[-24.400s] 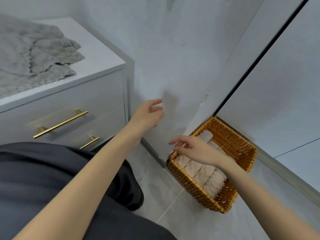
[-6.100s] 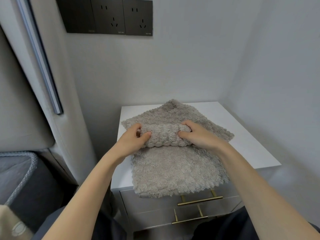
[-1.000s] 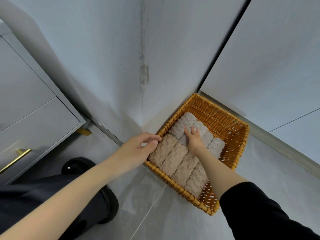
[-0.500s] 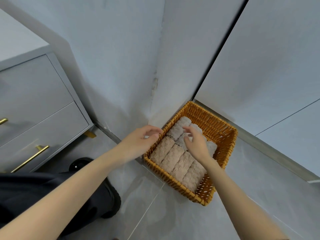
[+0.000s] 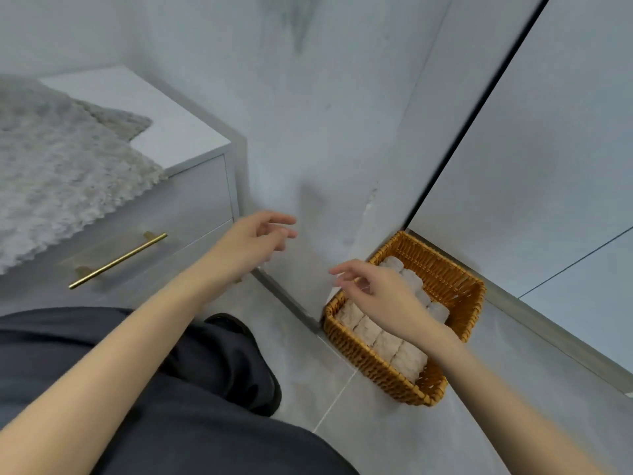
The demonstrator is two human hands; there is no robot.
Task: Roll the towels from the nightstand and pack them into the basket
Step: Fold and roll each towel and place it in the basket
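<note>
The rolled towels (image 5: 387,344) were beige, nubbly cylinders packed side by side in a woven, honey-coloured basket (image 5: 363,363). One row of four lay along its nearer long wall. A second row behind it was partly hidden, so its count could not be told. The basket stood on the grey tiled floor (image 5: 342,440), tucked into the corner against the wall.

The right grip (image 5: 380,293) hovered above the basket's far-left end, clear of the rolls, its fingers loosely spread and slightly bent, holding nothing. The left grip (image 5: 253,241) hung in the air further left, well apart from the basket and in front of the wall, fingers relaxed and likewise empty.

Up on the left, a flat towel (image 5: 61,180) of the same shaggy grey-beige pile lay spread over the white worktop (image 5: 171,132) of the nightstand, its scalloped edge drooping over the front. The corner of another towel (image 5: 116,118) showed from under it. Both were well apart from either grip. A slim brass handle (image 5: 118,260) crossed the drawer front below. Dark trousers (image 5: 188,423) and a black shoe (image 5: 270,389) filled the lower left.
</note>
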